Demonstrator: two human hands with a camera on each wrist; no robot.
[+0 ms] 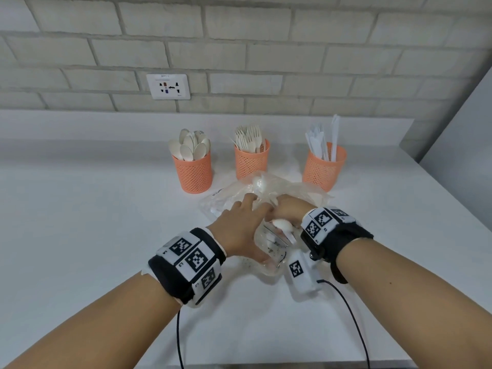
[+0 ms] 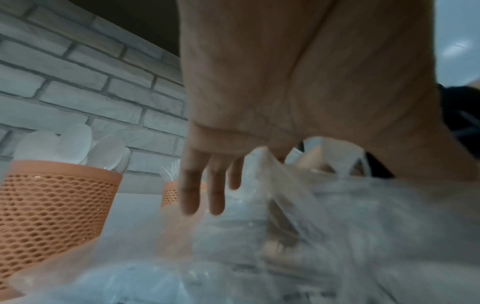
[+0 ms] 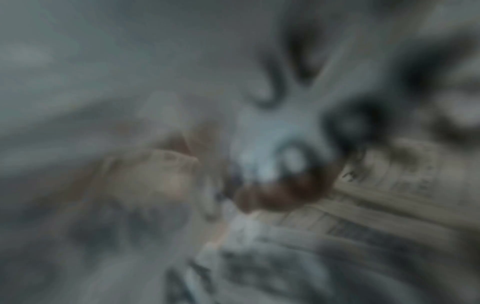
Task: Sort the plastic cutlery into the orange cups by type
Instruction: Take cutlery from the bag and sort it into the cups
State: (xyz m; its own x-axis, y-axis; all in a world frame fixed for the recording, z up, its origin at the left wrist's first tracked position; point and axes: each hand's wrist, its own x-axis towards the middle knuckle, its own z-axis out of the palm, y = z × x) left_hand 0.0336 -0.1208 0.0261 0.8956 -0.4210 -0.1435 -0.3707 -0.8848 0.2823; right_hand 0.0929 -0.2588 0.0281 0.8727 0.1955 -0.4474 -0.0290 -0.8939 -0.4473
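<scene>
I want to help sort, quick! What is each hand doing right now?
Left hand: open, fingers straight, resting on the clear plastic bag.
Right hand: inside the bag; fingers hidden, right wrist view blurred, so cannot be told.

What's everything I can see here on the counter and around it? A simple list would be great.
orange mesh cups: three, orange, in a row on the counter near the wall
spoons: many, white, in the left cup
forks: many, white, in the middle cup
knives: several, white, in the right cup
plastic bag: one, clear, crumpled in front of the cups
counter: one, white
wall socket: one, white, on the brick wall
wristbands: two, black with white markers, with cables
left hand: on the bag, fingers extended
right hand: in the bag, fingers hidden
</scene>
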